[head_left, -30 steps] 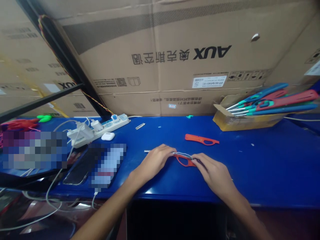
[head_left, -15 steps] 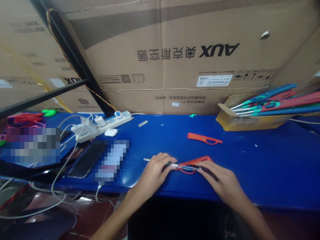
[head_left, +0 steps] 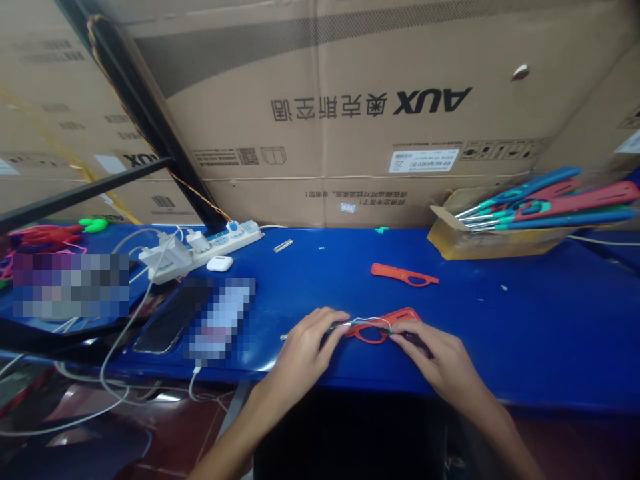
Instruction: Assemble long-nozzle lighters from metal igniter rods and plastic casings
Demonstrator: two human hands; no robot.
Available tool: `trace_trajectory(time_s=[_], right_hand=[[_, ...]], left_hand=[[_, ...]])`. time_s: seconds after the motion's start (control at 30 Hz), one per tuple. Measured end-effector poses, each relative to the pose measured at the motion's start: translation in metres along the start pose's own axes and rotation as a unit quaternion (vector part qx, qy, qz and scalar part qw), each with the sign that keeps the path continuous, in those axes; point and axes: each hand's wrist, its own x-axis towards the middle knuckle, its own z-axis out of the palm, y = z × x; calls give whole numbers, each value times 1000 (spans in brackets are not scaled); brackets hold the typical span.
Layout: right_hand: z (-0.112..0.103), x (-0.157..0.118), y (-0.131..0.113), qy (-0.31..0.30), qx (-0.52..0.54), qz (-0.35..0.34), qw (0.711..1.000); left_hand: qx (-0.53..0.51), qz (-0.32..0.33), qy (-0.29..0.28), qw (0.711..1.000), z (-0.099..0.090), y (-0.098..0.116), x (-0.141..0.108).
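My left hand (head_left: 311, 341) is closed round a thin metal lighter tube (head_left: 284, 337), whose silver end sticks out to the left. My right hand (head_left: 434, 348) pinches a small dark lighter part, mostly covered by the fingers. A thin white wire (head_left: 367, 319) runs between the two hands. Just beneath it lies one half of a red plastic lighter handle (head_left: 373, 337) with a finger-loop opening, partly hidden by my right fingers. The other red handle half (head_left: 395, 273) rests apart, farther back on the blue table.
At the back right, a cardboard box (head_left: 495, 248) holds several long lighters (head_left: 565, 203) with blue and red handles. To the left are a white power strip (head_left: 217, 243), an earphone case (head_left: 220, 264) and two phones with a charging cable (head_left: 196, 383). Large cartons (head_left: 325, 60) stand behind.
The white wire now bows upward between my hands, where it hung lower before. My left hand and the tube tilt slightly differently. The view has shifted a little.
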Motion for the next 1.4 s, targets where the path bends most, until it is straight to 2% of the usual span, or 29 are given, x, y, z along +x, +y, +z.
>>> trace_trajectory(time_s=[0.27, 0.4, 0.6, 0.83, 1.17, 1.4], right_hand=[[0, -2, 3, -17, 14, -8, 1000], [-1, 1, 2, -13, 10, -17, 1000], [-1, 2, -1, 6, -16, -53, 998], [1, 6, -2, 11, -60, -61, 996], [1, 6, 7, -11, -56, -6, 998], [-1, 5, 8, -30, -18, 7, 999]], left_hand=[[-13, 5, 4, 1000, 4, -2, -3], [24, 1, -2, 1000, 3, -2, -4], [75, 17, -18, 997, 4, -1, -4], [79, -8, -15, 997, 9, 4, -4], [113, 28, -33, 993, 12, 4, -5], [178, 63, -31, 981, 13, 5, -8]])
